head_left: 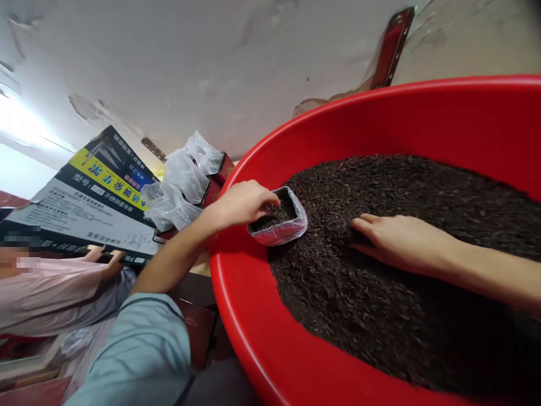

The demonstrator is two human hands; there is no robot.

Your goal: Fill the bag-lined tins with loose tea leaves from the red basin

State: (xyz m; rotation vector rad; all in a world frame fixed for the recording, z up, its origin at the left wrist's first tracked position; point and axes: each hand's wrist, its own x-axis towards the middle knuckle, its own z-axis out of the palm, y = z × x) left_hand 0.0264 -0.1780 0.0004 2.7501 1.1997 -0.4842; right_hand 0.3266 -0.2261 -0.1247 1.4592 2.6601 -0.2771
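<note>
Dark, shredded dry leaves that look like loose tea (338, 293) fill much of a large red tub (245, 316). At the tub's left side, a small box lined with a clear plastic bag (291, 230) rests tilted against the leaves, with some of them inside. My left hand (249, 202) reaches over the tub's rim and grips the box's left edge, its curled fingertips inside; the thumb is hidden. To the right of the box, my right hand (393, 237) lies low on the leaves, thumb and fingers apart, some fingertips hidden.
Left of the tub stand several dark red boxes (217, 175) with clear plastic bags (186, 175) sticking out. Beyond them, another person's hands (105, 252) touch a large printed carton (105, 197). A peeling wall (253, 67) rises behind the tub.
</note>
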